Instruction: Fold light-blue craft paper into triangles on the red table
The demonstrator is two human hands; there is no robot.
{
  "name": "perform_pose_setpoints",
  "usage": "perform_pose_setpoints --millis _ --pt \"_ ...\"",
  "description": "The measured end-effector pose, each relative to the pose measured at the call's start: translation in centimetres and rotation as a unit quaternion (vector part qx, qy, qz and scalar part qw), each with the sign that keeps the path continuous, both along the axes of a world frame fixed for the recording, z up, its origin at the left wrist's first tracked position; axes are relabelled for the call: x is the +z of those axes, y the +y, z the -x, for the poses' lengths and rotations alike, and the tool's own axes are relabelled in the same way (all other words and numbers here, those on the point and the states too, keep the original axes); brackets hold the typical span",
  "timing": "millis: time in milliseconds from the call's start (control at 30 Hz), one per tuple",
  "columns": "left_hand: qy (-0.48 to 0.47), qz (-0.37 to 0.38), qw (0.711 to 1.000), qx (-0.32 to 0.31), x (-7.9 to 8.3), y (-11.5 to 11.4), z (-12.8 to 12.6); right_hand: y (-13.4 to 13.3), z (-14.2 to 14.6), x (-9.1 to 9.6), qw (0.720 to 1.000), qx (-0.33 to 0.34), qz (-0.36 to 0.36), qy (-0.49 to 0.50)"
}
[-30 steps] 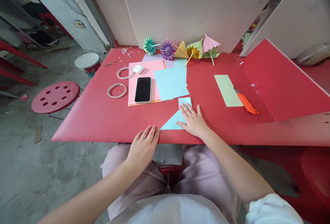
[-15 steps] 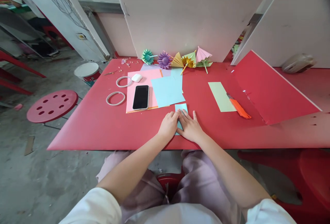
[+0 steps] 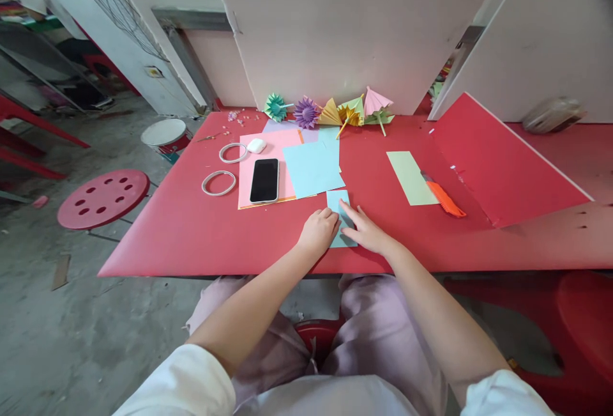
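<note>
A narrow folded piece of light blue paper (image 3: 343, 237) lies on the red table in front of me, its long side running away from my body. My left hand (image 3: 318, 229) rests at its left edge, fingers curled and closed on the paper. My right hand (image 3: 366, 227) is over the right side, fingers spread, with the index fingertip touching the paper near its far end. Just beyond it lies a larger light blue sheet (image 3: 313, 170) on top of pink sheets (image 3: 244, 195).
A phone (image 3: 264, 181), a white case (image 3: 257, 146) and two tape rolls (image 3: 219, 183) sit to the left. Right are a pale green strip (image 3: 407, 179), an orange cutter (image 3: 445, 200) and a raised red board (image 3: 507, 167). Paper umbrellas (image 3: 376, 106) line the back.
My right hand has shifted to the right, away from my left hand, and its fingers have spread. More of the folded blue paper shows between the hands. The view has shifted slightly.
</note>
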State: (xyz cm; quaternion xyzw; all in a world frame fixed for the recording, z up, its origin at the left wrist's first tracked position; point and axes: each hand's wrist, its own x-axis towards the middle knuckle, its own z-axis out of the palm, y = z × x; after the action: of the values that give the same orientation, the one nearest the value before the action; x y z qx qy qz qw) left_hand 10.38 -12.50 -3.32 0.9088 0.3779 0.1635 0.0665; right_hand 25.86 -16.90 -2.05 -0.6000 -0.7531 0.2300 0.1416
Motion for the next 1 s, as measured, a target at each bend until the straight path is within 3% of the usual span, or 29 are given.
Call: perform_pose_setpoints --millis 200,367,600,1000 --pt "0.018 -0.010 1.000 -0.004 -0.1 -0.1 -0.1 -3.4 -1.1 -0.5 0.994 -0.014 -0.073 -0.076" --pt "0.024 -0.012 1.000 -0.006 0.0 -0.2 -0.1 -3.9 -0.8 -0.4 0.988 -0.012 -0.102 -0.114" --pt "0.029 -0.014 0.999 0.000 -0.1 -0.1 -0.2 -1.0 -1.6 -0.8 0.991 -0.020 -0.099 -0.083" --pt "0.031 -0.009 0.999 -0.003 0.1 0.0 -0.1 4.9 -3.3 -0.6 0.998 -0.050 -0.022 0.002"
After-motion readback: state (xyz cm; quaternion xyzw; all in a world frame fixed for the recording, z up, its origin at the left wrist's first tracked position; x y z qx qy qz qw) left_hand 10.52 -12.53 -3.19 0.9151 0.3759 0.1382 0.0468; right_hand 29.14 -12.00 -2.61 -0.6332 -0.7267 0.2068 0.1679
